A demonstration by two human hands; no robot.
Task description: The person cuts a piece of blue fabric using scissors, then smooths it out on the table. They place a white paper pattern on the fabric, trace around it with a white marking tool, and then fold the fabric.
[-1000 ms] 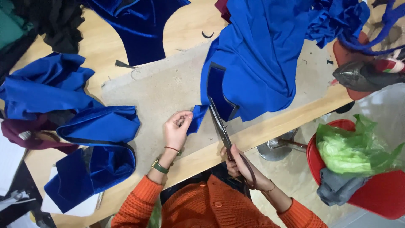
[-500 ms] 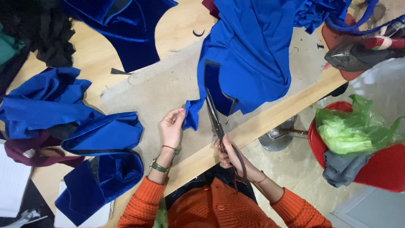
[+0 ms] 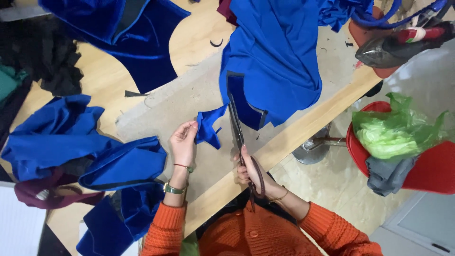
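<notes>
What we cannot make out over the cutting table

Our right hand (image 3: 251,170) covers the handles of the scissors (image 3: 237,130), so we cannot tell how far the blades gape. The top edge crops the blue velvet garment (image 3: 275,57), the right edge crops the iron (image 3: 403,47), and the plastic bag (image 3: 395,132) hides most of the red chair (image 3: 426,170).

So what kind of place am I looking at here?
Likely a sewing or tailoring workshop: the right hand works scissors through blue velvet fabric, cut pieces are piled around, and an iron sits nearby.
</notes>
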